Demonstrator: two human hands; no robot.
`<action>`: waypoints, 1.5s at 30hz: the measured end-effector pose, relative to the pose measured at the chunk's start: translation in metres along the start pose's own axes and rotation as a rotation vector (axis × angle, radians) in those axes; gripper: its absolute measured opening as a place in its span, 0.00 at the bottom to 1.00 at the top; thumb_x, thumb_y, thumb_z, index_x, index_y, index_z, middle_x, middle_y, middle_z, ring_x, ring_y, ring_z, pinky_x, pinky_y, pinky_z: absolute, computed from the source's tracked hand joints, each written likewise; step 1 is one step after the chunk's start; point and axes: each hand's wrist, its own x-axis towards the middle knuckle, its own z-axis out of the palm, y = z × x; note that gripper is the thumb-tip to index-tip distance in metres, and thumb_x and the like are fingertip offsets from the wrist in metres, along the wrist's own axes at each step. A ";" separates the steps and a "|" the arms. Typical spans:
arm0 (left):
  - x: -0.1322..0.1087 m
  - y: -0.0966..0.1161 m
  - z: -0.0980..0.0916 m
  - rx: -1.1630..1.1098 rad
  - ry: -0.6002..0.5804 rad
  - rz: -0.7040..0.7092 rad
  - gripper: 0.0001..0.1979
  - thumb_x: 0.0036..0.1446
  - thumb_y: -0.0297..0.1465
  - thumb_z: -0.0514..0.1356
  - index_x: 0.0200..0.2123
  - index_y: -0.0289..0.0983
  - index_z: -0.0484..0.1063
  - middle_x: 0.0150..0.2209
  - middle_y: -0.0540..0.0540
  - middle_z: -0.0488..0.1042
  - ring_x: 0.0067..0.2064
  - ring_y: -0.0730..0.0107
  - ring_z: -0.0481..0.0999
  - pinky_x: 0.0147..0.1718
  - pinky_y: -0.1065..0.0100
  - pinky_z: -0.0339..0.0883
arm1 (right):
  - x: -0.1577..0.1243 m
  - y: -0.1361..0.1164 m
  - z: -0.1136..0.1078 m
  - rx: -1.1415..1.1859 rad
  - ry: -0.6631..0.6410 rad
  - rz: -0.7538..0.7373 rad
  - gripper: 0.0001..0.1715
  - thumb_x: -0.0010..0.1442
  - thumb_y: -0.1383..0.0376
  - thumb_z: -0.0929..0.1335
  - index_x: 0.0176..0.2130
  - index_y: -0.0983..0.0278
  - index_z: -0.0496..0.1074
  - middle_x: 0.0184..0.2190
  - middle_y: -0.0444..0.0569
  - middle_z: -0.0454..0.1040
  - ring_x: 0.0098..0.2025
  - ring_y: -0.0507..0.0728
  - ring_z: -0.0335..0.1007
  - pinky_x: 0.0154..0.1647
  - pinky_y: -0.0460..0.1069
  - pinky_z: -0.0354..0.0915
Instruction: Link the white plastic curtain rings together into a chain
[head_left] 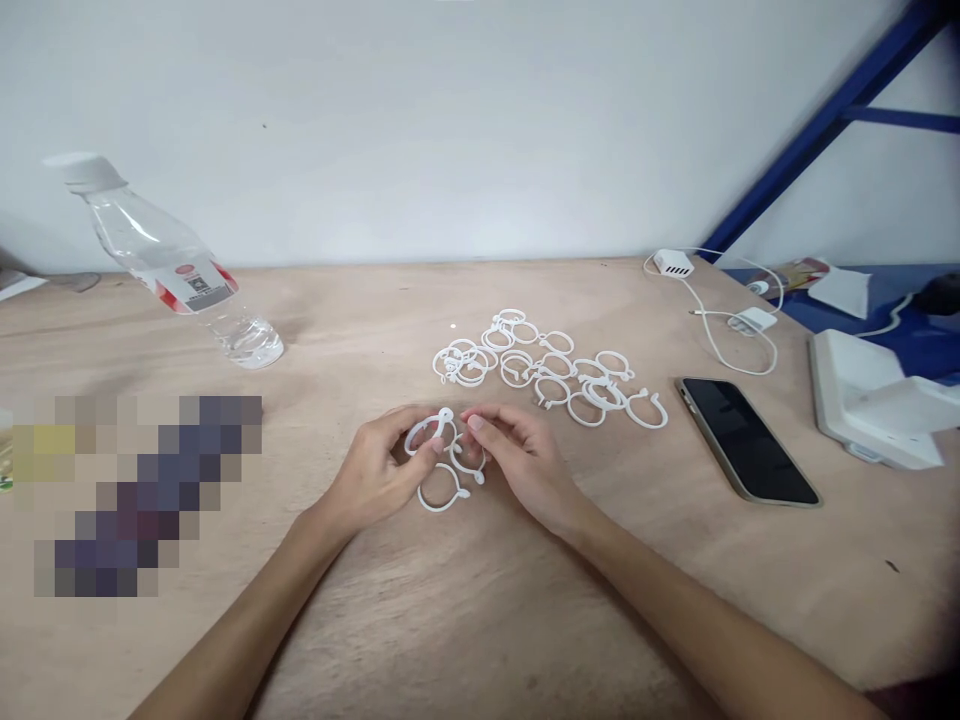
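My left hand (pixel 382 465) is closed round a white plastic curtain ring (pixel 420 432), which is tilted up off the table with its small eyelet at the top right. Just right of that eyelet, my right hand (pixel 525 465) has thumb and forefinger pinched together; whatever may be between them is too small to make out. Below the hands, a loose white ring (pixel 439 508) lies flat on the wood. Another ring (pixel 469 470) sits between my hands, partly covered by the fingers. A spread of several similar rings (pixel 553 390) lies beyond my right hand.
A clear water bottle (pixel 187 280) stands at the left, near a pixelated patch. On the right are a phone (pixel 750 440), a white stand (pixel 870 410), and a white charger hub (pixel 673 263) with cables. The wooden table (pixel 450 620) meets a pale wall at the back.
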 end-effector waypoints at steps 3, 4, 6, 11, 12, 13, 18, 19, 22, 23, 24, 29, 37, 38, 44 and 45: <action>0.000 0.002 -0.001 -0.085 -0.040 -0.027 0.14 0.59 0.34 0.54 0.44 0.34 0.73 0.37 0.46 0.77 0.36 0.69 0.74 0.35 0.72 0.66 | -0.001 0.002 0.002 -0.029 -0.005 -0.005 0.18 0.56 0.54 0.69 0.39 0.65 0.76 0.31 0.47 0.76 0.30 0.52 0.70 0.32 0.48 0.67; 0.000 0.002 -0.001 -0.105 -0.049 -0.035 0.14 0.59 0.34 0.54 0.43 0.34 0.74 0.36 0.46 0.77 0.36 0.69 0.74 0.35 0.72 0.66 | -0.001 0.003 0.002 -0.050 -0.006 -0.013 0.18 0.56 0.54 0.68 0.41 0.64 0.76 0.33 0.48 0.77 0.32 0.53 0.71 0.33 0.48 0.68; 0.000 0.004 0.001 -0.129 -0.060 -0.044 0.14 0.59 0.34 0.54 0.42 0.33 0.74 0.33 0.47 0.77 0.35 0.68 0.74 0.34 0.72 0.66 | -0.001 0.005 0.003 -0.103 -0.013 -0.038 0.19 0.57 0.55 0.68 0.43 0.63 0.76 0.37 0.50 0.78 0.35 0.55 0.72 0.36 0.50 0.68; -0.002 0.006 0.005 -0.109 -0.087 -0.044 0.12 0.57 0.34 0.55 0.39 0.34 0.74 0.33 0.47 0.75 0.32 0.71 0.72 0.32 0.72 0.65 | 0.001 0.005 0.001 -0.157 -0.051 -0.115 0.11 0.55 0.59 0.70 0.34 0.62 0.79 0.33 0.48 0.79 0.36 0.55 0.72 0.38 0.50 0.66; -0.002 0.006 0.006 -0.101 -0.085 -0.054 0.12 0.57 0.34 0.54 0.38 0.34 0.74 0.33 0.47 0.75 0.32 0.71 0.71 0.31 0.72 0.64 | 0.001 0.004 0.001 -0.141 -0.070 -0.131 0.09 0.55 0.60 0.70 0.32 0.62 0.79 0.31 0.47 0.78 0.35 0.55 0.71 0.37 0.50 0.65; -0.002 0.006 0.007 -0.093 -0.080 -0.064 0.12 0.57 0.34 0.54 0.37 0.34 0.73 0.32 0.48 0.74 0.31 0.71 0.71 0.31 0.72 0.64 | 0.001 0.003 0.001 -0.128 -0.089 -0.146 0.08 0.55 0.61 0.70 0.31 0.61 0.79 0.30 0.46 0.78 0.34 0.54 0.71 0.36 0.49 0.65; -0.003 0.006 0.008 -0.079 -0.062 -0.081 0.12 0.57 0.36 0.54 0.34 0.33 0.73 0.29 0.48 0.72 0.29 0.72 0.69 0.28 0.71 0.62 | -0.001 0.001 0.002 -0.083 -0.106 -0.077 0.09 0.55 0.61 0.70 0.29 0.64 0.77 0.26 0.46 0.76 0.30 0.52 0.69 0.32 0.48 0.63; -0.002 0.006 0.008 -0.075 -0.057 -0.075 0.13 0.57 0.36 0.54 0.34 0.34 0.73 0.30 0.47 0.73 0.29 0.72 0.69 0.29 0.71 0.62 | -0.002 0.000 0.003 -0.069 -0.108 -0.051 0.10 0.55 0.60 0.70 0.29 0.65 0.77 0.27 0.46 0.76 0.30 0.53 0.69 0.33 0.48 0.64; -0.001 0.006 0.009 -0.013 -0.039 -0.041 0.13 0.56 0.38 0.57 0.37 0.35 0.74 0.30 0.48 0.72 0.30 0.71 0.69 0.30 0.70 0.63 | 0.000 -0.001 0.001 -0.116 -0.088 -0.050 0.13 0.56 0.58 0.68 0.32 0.65 0.77 0.29 0.48 0.77 0.32 0.54 0.71 0.34 0.49 0.65; -0.001 0.005 0.010 0.021 -0.030 -0.030 0.13 0.55 0.38 0.58 0.39 0.36 0.74 0.29 0.49 0.71 0.30 0.71 0.69 0.31 0.70 0.63 | 0.002 -0.001 -0.002 -0.180 -0.052 -0.086 0.14 0.57 0.57 0.68 0.33 0.64 0.77 0.30 0.48 0.77 0.32 0.55 0.70 0.34 0.49 0.65; 0.000 0.005 0.010 0.056 -0.018 -0.020 0.13 0.55 0.38 0.59 0.40 0.37 0.74 0.28 0.49 0.70 0.30 0.71 0.69 0.31 0.69 0.63 | 0.005 -0.001 -0.007 -0.270 0.005 -0.144 0.14 0.58 0.57 0.67 0.34 0.64 0.77 0.29 0.48 0.77 0.32 0.55 0.70 0.34 0.50 0.65; -0.001 0.003 0.012 0.170 0.045 0.050 0.13 0.57 0.37 0.57 0.43 0.37 0.73 0.30 0.48 0.71 0.35 0.68 0.70 0.38 0.65 0.65 | 0.030 0.003 -0.054 -0.981 0.392 -0.535 0.14 0.59 0.63 0.65 0.42 0.63 0.76 0.40 0.54 0.74 0.46 0.62 0.65 0.52 0.58 0.60; -0.004 0.001 0.013 0.192 0.034 0.140 0.17 0.56 0.34 0.58 0.48 0.37 0.71 0.45 0.41 0.73 0.48 0.60 0.68 0.47 0.58 0.65 | 0.043 0.012 -0.078 -1.415 0.481 -0.418 0.14 0.59 0.62 0.65 0.43 0.60 0.76 0.51 0.58 0.67 0.54 0.69 0.57 0.49 0.65 0.56; -0.004 0.000 0.013 0.194 0.030 0.142 0.17 0.56 0.34 0.58 0.48 0.37 0.71 0.45 0.41 0.73 0.48 0.60 0.68 0.47 0.58 0.65 | 0.042 0.012 -0.076 -1.414 0.482 -0.415 0.13 0.60 0.62 0.65 0.42 0.60 0.76 0.51 0.58 0.67 0.54 0.69 0.57 0.49 0.65 0.56; -0.004 0.000 0.014 0.215 0.016 0.140 0.18 0.55 0.36 0.59 0.49 0.37 0.72 0.45 0.41 0.72 0.48 0.59 0.67 0.49 0.58 0.64 | 0.040 0.006 -0.070 -1.333 0.500 -0.564 0.13 0.62 0.62 0.63 0.43 0.61 0.74 0.48 0.54 0.71 0.51 0.64 0.63 0.51 0.61 0.55; -0.004 0.000 0.014 0.219 0.015 0.137 0.19 0.55 0.37 0.60 0.49 0.36 0.72 0.45 0.41 0.72 0.48 0.59 0.67 0.49 0.58 0.64 | 0.038 0.004 -0.068 -1.279 0.480 -0.627 0.13 0.63 0.63 0.63 0.44 0.61 0.73 0.47 0.54 0.72 0.51 0.63 0.65 0.52 0.60 0.56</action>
